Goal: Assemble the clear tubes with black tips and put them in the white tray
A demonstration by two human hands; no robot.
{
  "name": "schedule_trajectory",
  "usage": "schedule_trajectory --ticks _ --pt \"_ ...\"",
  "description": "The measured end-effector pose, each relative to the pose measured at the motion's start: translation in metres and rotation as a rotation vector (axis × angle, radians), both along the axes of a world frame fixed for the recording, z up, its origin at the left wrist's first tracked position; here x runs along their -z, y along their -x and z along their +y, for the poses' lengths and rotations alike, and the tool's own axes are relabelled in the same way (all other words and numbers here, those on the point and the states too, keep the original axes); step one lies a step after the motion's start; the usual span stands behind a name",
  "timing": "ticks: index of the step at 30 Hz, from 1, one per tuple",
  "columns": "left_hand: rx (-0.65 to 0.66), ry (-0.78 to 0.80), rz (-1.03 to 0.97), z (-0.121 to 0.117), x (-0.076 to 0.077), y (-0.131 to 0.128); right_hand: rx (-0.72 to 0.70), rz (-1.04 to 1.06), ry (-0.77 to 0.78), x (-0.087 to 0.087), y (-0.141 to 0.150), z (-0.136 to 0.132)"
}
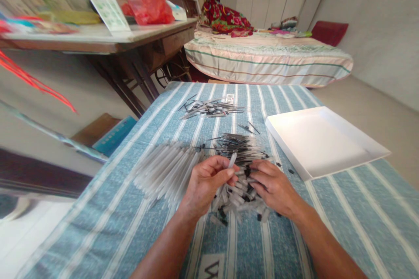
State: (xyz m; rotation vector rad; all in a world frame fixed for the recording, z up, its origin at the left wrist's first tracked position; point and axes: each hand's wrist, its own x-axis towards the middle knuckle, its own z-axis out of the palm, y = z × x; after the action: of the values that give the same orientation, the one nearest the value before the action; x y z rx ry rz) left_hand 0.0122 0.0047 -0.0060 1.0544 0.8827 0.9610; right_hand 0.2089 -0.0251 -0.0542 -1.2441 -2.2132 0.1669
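Observation:
My left hand is closed, thumb against forefinger, on a translucent whitish pen cap that points up and away. My right hand reaches into a loose pile of translucent pen caps with black parts. Its fingers are bent together beside a small black piece, and what they grip is partly hidden. Left of my hands lies a thick row of frosted pen barrels. Just beyond my hands is a heap of thin dark refills.
Farther back on the striped blue cloth lies another pile of pens or refills. A shallow white box sits at the right. A sewing-machine table with a red plastic bag stands at the left, a bed behind.

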Motion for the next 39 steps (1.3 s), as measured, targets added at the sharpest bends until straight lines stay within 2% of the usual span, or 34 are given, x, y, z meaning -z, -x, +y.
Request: schedule_trajectory --ticks 4,7,12,18,25,29,33,39 --pt "-0.005 -0.009 -0.013 0.002 0.005 0.000 0.016 0.034 -0.032 0.000 0.000 0.000" --pt "-0.005 -0.022 -0.010 0.002 0.007 0.001 -0.029 0.069 -0.032 -0.005 0.000 -0.002" --pt "-0.025 -0.030 0.011 0.004 0.008 0.002 -0.172 0.081 0.086 -0.019 0.001 -0.009" --pt "-0.025 -0.040 0.044 0.004 0.009 0.003 -0.202 0.034 0.173 -0.025 0.000 -0.012" --pt "-0.015 -0.025 0.041 0.006 0.008 0.003 -0.150 0.014 0.188 -0.029 -0.019 -0.011" --pt "-0.025 -0.003 0.051 0.006 0.005 0.001 -0.118 0.006 0.171 -0.036 -0.030 -0.023" --pt "-0.004 0.000 0.055 0.005 0.007 0.000 -0.113 -0.071 0.230 -0.038 -0.019 -0.044" --pt "0.029 -0.050 0.115 0.003 0.013 -0.002 -0.043 -0.210 0.229 -0.024 0.003 -0.064"
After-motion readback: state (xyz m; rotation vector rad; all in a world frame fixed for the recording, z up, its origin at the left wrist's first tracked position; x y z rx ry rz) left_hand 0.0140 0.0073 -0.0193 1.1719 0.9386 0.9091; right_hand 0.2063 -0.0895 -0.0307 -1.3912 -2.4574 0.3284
